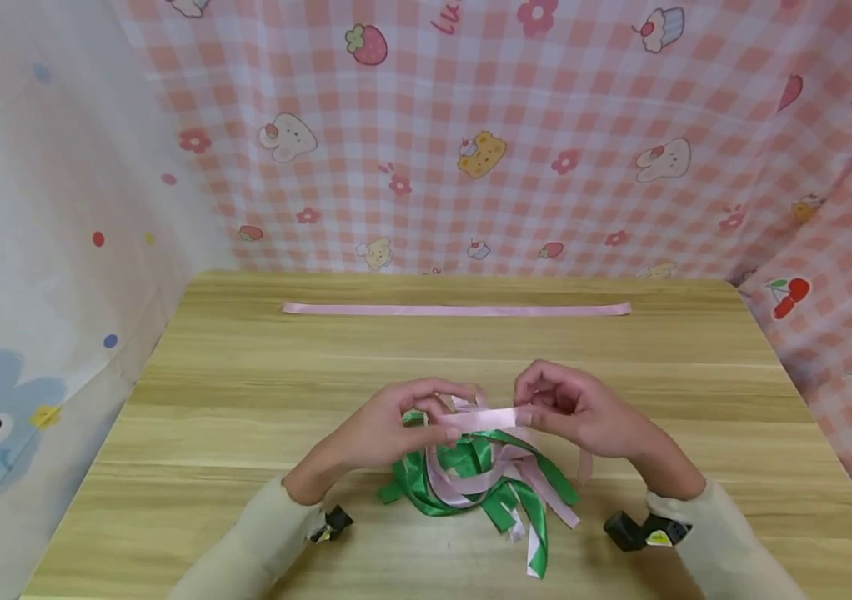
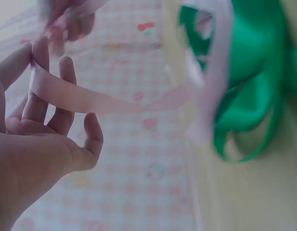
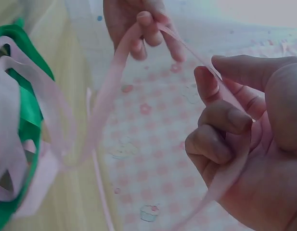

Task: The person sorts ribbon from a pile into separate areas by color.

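Note:
Both hands hold one pink satin ribbon (image 1: 497,419) stretched between them above the table. My left hand (image 1: 388,425) pinches it between thumb and forefinger; in the left wrist view the other fingers spread apart and the ribbon (image 2: 85,99) trails past them toward the pile. On the other side, my right hand (image 1: 583,408) grips the same ribbon, which runs through its fingers and hangs down past the palm in the right wrist view. Under the hands lies a tangled pile of green ribbons (image 1: 433,496) and pink ribbons (image 1: 553,492).
A single pink ribbon (image 1: 456,311) lies straight along the back of the wooden table (image 1: 246,367). Behind the table hangs a pink checked curtain (image 1: 426,100), with a white printed cloth (image 1: 58,208) at the left. Black wrist cameras sit by both sleeves.

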Available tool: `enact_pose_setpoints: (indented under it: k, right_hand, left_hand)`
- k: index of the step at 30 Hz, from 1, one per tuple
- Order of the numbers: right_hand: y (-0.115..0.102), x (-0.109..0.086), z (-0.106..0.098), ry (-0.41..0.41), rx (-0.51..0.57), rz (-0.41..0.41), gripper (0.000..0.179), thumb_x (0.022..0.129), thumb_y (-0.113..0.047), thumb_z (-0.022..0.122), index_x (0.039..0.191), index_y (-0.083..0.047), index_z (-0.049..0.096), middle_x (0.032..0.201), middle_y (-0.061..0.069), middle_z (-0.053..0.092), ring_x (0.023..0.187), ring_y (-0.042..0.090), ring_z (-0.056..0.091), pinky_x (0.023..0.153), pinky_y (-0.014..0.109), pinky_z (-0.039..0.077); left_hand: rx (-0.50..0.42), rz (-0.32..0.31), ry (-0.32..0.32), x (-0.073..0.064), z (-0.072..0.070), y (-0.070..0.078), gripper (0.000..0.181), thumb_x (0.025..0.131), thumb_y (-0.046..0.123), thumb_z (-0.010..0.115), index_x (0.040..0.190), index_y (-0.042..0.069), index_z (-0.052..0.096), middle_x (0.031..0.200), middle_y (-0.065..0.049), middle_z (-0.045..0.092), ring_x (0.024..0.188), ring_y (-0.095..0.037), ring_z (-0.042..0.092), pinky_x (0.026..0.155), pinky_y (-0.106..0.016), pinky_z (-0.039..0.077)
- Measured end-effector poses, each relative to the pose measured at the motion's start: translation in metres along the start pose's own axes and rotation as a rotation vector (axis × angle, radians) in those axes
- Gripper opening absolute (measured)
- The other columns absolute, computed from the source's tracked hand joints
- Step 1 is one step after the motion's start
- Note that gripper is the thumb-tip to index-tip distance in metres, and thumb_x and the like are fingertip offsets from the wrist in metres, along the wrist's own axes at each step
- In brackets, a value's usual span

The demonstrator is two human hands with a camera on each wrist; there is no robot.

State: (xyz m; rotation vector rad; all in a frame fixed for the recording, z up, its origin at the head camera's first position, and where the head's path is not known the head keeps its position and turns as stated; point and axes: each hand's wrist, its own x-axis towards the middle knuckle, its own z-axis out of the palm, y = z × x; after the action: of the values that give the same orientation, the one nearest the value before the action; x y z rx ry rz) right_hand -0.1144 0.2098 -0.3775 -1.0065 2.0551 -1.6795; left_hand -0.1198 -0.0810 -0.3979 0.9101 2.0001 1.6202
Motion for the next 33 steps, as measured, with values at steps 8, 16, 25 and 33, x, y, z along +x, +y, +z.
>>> enact_pose_setpoints:
  k: [8, 16, 25, 33]
  right_hand:
    - [-0.01, -0.008, -0.013, 0.027, 0.004, -0.063, 0.022, 0.09, 0.015, 0.06, 0.1, -0.004, 0.056, 0.083, 0.007, 0.061, 0.069, 0.012, 0.056, 0.06, 0.022, 0.052]
    - [-0.013, -0.01, -0.016, 0.039, -0.025, -0.048, 0.022, 0.09, 0.013, 0.061, 0.101, -0.005, 0.057, 0.084, 0.01, 0.061, 0.071, 0.014, 0.058, 0.061, 0.023, 0.053]
    - [-0.01, -0.01, -0.026, 0.078, 0.003, -0.097, 0.017, 0.091, 0.014, 0.058, 0.101, 0.001, 0.056, 0.085, 0.006, 0.063, 0.074, 0.009, 0.06, 0.062, 0.021, 0.052]
    - [-0.007, -0.017, -0.034, 0.106, 0.054, -0.131, 0.014, 0.092, 0.016, 0.055, 0.101, 0.005, 0.053, 0.088, 0.002, 0.064, 0.078, 0.007, 0.063, 0.066, 0.02, 0.054]
  left_hand:
    - [0.119, 0.049, 0.189, -0.016, -0.019, 0.024, 0.03, 0.093, 0.013, 0.071, 0.122, 0.016, 0.064, 0.075, 0.0, 0.068, 0.073, -0.016, 0.062, 0.09, -0.034, 0.045]
    - [0.104, 0.101, 0.225, -0.021, -0.03, 0.031, 0.031, 0.093, 0.005, 0.068, 0.123, 0.009, 0.062, 0.075, -0.005, 0.067, 0.058, -0.017, 0.057, 0.058, -0.028, 0.049]
    - [0.14, 0.082, 0.315, -0.029, -0.043, 0.045, 0.028, 0.091, 0.006, 0.071, 0.118, 0.009, 0.065, 0.071, -0.002, 0.066, 0.059, -0.015, 0.057, 0.053, -0.026, 0.038]
    - [0.145, 0.103, 0.36, -0.047, -0.06, 0.049, 0.03, 0.09, 0.001, 0.07, 0.119, 0.005, 0.063, 0.071, -0.003, 0.067, 0.067, -0.018, 0.066, 0.058, -0.026, 0.046]
